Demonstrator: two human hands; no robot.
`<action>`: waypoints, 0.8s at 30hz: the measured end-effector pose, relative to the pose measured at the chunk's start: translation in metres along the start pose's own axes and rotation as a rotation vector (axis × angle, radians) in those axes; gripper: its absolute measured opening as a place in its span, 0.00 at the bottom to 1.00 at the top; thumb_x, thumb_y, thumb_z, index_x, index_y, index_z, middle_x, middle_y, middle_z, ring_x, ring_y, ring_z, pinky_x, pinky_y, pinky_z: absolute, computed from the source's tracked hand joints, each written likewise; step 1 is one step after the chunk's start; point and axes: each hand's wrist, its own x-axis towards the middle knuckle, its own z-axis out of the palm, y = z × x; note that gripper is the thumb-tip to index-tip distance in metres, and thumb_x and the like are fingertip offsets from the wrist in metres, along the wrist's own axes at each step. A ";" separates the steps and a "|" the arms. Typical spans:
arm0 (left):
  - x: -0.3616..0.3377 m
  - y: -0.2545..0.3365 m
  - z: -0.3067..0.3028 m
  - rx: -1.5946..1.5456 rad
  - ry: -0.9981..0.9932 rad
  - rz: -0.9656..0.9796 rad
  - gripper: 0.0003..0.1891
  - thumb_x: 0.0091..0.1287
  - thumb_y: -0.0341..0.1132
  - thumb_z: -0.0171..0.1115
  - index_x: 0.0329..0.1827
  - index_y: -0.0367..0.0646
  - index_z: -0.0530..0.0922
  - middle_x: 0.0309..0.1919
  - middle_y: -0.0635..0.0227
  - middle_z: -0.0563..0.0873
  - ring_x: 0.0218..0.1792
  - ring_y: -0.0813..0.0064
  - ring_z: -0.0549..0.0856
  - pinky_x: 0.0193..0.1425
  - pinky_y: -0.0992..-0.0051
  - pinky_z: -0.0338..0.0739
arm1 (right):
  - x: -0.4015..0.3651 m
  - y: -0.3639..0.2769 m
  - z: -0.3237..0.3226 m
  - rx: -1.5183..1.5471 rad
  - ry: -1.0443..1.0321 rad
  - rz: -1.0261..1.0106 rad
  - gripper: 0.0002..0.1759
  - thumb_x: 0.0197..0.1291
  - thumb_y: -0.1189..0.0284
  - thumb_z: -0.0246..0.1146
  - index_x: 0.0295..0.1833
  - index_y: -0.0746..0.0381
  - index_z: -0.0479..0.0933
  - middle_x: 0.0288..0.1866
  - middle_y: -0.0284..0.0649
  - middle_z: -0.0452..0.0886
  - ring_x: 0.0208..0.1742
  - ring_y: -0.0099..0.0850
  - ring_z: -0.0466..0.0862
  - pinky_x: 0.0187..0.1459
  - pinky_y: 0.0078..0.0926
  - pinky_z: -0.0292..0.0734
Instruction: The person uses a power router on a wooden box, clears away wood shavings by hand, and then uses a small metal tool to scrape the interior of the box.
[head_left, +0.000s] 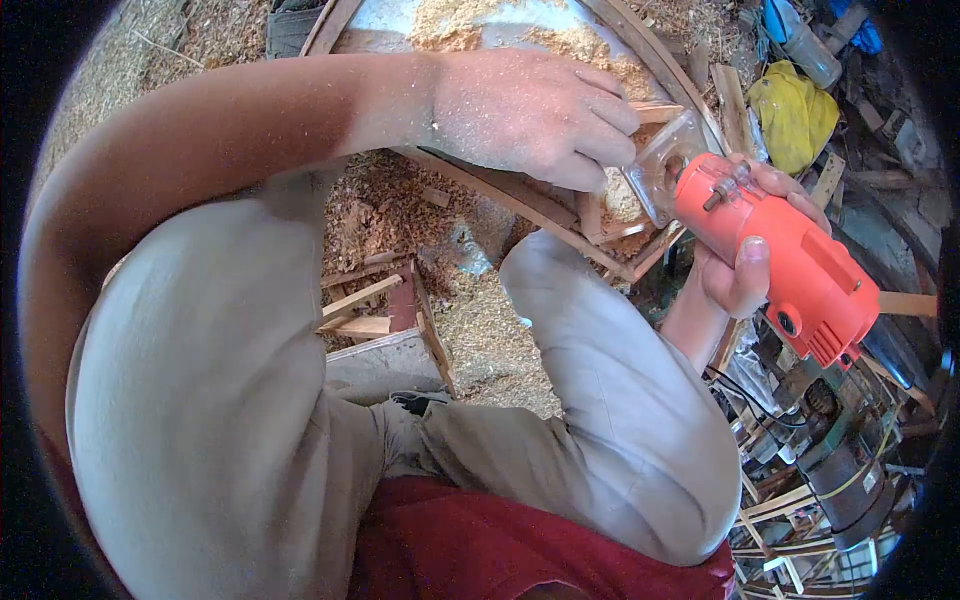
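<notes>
My right hand (745, 270) is wrapped around the body of an orange trim router (790, 260), its thumb lying along the near side. The router is tilted, its clear plastic base (655, 165) facing left against a small wooden frame (590, 215). My left hand (545, 120), dusted with sawdust, reaches across from the left with its fingers curled over that frame, close to the router base. Its thumb and the held edge are hidden beneath the hand. The router bit cannot be made out clearly.
Sawdust covers a round wood-rimmed surface (470, 25) and the ground. Wood offcuts (365, 300) lie between my legs. A yellow cloth (793, 115) and a clear bottle (808, 52) sit at upper right. A dark motor-like machine (848, 490), cables and thin strips crowd the lower right.
</notes>
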 end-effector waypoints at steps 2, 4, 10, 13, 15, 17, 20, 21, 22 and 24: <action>0.001 0.000 0.000 0.002 0.005 0.001 0.11 0.60 0.34 0.66 0.43 0.39 0.82 0.45 0.63 0.83 0.54 0.57 0.84 0.60 0.59 0.81 | 0.001 -0.003 0.003 -0.011 -0.020 -0.006 0.32 0.48 0.67 0.66 0.62 0.62 0.73 0.52 0.56 0.84 0.55 0.51 0.85 0.61 0.61 0.83; 0.001 0.001 0.000 0.019 -0.004 -0.009 0.11 0.60 0.34 0.66 0.43 0.39 0.82 0.45 0.62 0.83 0.54 0.57 0.84 0.60 0.59 0.81 | -0.005 -0.010 0.010 -0.042 0.029 0.022 0.32 0.48 0.67 0.66 0.62 0.62 0.73 0.52 0.56 0.84 0.55 0.51 0.85 0.62 0.61 0.83; 0.001 -0.002 0.001 -0.033 0.008 -0.005 0.12 0.59 0.35 0.66 0.43 0.39 0.83 0.44 0.63 0.83 0.53 0.58 0.83 0.63 0.58 0.79 | -0.006 -0.009 0.011 -0.039 0.041 0.015 0.32 0.48 0.68 0.66 0.62 0.61 0.73 0.52 0.55 0.84 0.55 0.50 0.85 0.62 0.60 0.83; 0.001 -0.002 0.000 0.003 0.019 0.013 0.12 0.58 0.35 0.65 0.43 0.40 0.83 0.43 0.64 0.83 0.54 0.58 0.82 0.66 0.58 0.77 | -0.001 0.001 0.002 0.021 0.010 -0.007 0.32 0.47 0.68 0.66 0.62 0.62 0.74 0.52 0.56 0.84 0.54 0.51 0.86 0.61 0.60 0.83; 0.002 -0.002 0.001 -0.005 0.033 0.014 0.12 0.57 0.35 0.65 0.43 0.40 0.83 0.44 0.64 0.83 0.54 0.58 0.82 0.66 0.58 0.77 | 0.001 0.002 0.001 0.052 -0.002 -0.005 0.32 0.47 0.68 0.67 0.61 0.62 0.73 0.52 0.55 0.83 0.54 0.51 0.85 0.60 0.59 0.84; 0.001 -0.002 0.002 -0.002 0.041 0.019 0.12 0.57 0.35 0.65 0.42 0.40 0.83 0.44 0.65 0.83 0.54 0.59 0.82 0.67 0.57 0.76 | 0.002 0.000 0.003 0.055 -0.007 0.005 0.32 0.48 0.69 0.70 0.60 0.64 0.72 0.52 0.53 0.82 0.55 0.50 0.85 0.60 0.56 0.85; 0.001 -0.001 0.002 0.035 0.038 0.025 0.12 0.57 0.36 0.64 0.42 0.42 0.84 0.45 0.66 0.84 0.53 0.60 0.82 0.68 0.56 0.75 | 0.004 0.003 0.005 0.043 0.002 -0.015 0.32 0.48 0.69 0.70 0.60 0.64 0.72 0.52 0.54 0.82 0.54 0.49 0.86 0.58 0.55 0.86; 0.001 0.000 0.000 0.056 0.029 0.022 0.12 0.57 0.36 0.64 0.42 0.42 0.84 0.45 0.66 0.84 0.52 0.61 0.81 0.68 0.55 0.74 | 0.006 0.005 0.007 0.054 -0.003 -0.014 0.32 0.48 0.69 0.70 0.60 0.64 0.71 0.52 0.54 0.82 0.54 0.49 0.86 0.58 0.55 0.86; 0.001 0.000 -0.001 0.078 0.021 0.019 0.12 0.57 0.36 0.64 0.42 0.43 0.84 0.46 0.67 0.84 0.52 0.62 0.81 0.68 0.55 0.74 | 0.008 0.005 0.008 0.065 -0.007 -0.014 0.32 0.47 0.70 0.70 0.60 0.64 0.71 0.52 0.54 0.82 0.54 0.49 0.86 0.57 0.55 0.86; 0.000 0.001 0.000 0.102 0.012 0.004 0.12 0.57 0.37 0.63 0.42 0.45 0.84 0.46 0.69 0.84 0.52 0.64 0.81 0.69 0.54 0.72 | 0.011 0.005 0.011 0.075 -0.011 -0.005 0.32 0.47 0.70 0.71 0.61 0.64 0.71 0.52 0.54 0.83 0.54 0.49 0.86 0.58 0.56 0.86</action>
